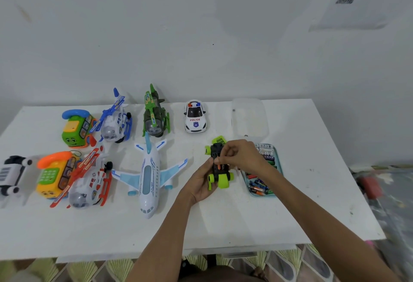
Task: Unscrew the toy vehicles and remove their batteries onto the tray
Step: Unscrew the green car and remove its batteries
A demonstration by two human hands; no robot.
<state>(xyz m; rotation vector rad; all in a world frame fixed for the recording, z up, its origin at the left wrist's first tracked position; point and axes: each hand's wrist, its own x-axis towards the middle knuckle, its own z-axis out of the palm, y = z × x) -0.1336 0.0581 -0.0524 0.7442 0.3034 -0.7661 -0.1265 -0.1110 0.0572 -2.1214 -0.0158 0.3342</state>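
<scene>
Gripping green car [221,177] (wheels up): left hand [202,181]; right hand [240,155] fingers [223,158] pinching its underside

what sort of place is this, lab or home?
Likely a home room, not a lab: plain white table against a bare white wall, leaf-patterned floor beneath, white plastic toy airplane on it.

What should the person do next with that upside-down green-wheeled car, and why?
Probably draw the right hand up to lift out whatever its fingertips pinch at the underside of the green-wheeled car, likely a battery, though it is too small to tell. The left hand holds the car belly-up, and the tray of batteries lies just to its right.
</scene>
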